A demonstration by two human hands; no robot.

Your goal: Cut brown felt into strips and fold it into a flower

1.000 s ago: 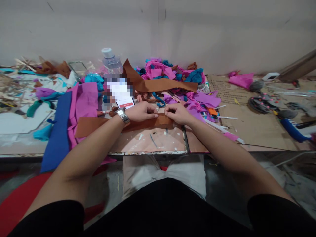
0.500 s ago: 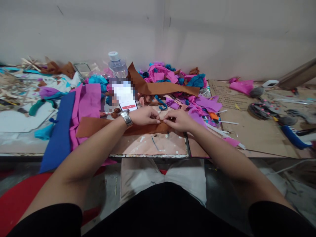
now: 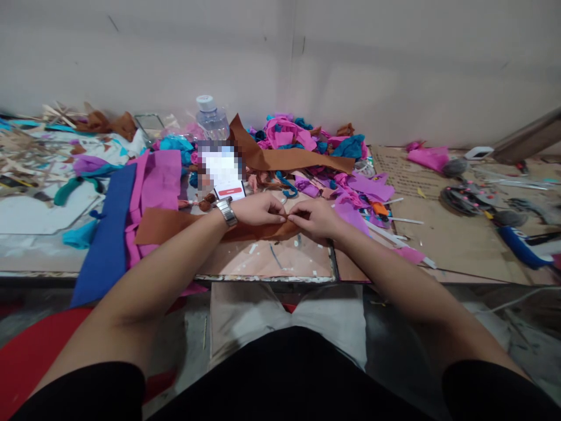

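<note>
A long strip of brown crepe paper (image 3: 162, 225) lies across the near part of the table, running from the left under my left wrist to my fingertips. My left hand (image 3: 259, 209), with a metal watch on its wrist, pinches the strip's upper edge close to its right end. Right beside it, my right hand (image 3: 316, 218) pinches the same edge between thumb and finger. The two sets of fingertips nearly meet, and the bit of paper between them is mostly covered.
A lit phone (image 3: 225, 172) and a clear bottle (image 3: 213, 120) stand behind my left hand. Pink sheets (image 3: 162, 175) and a blue sheet (image 3: 107, 234) lie to the left. Another brown strip (image 3: 298, 159) rests on crumpled scraps. Rightward are white sticks (image 3: 394, 237) and cardboard (image 3: 416, 204).
My right hand has shifted slightly left, bringing its fingertips nearer my left ones. Both hands keep pinching the brown strip, and the camera view has moved a little.
</note>
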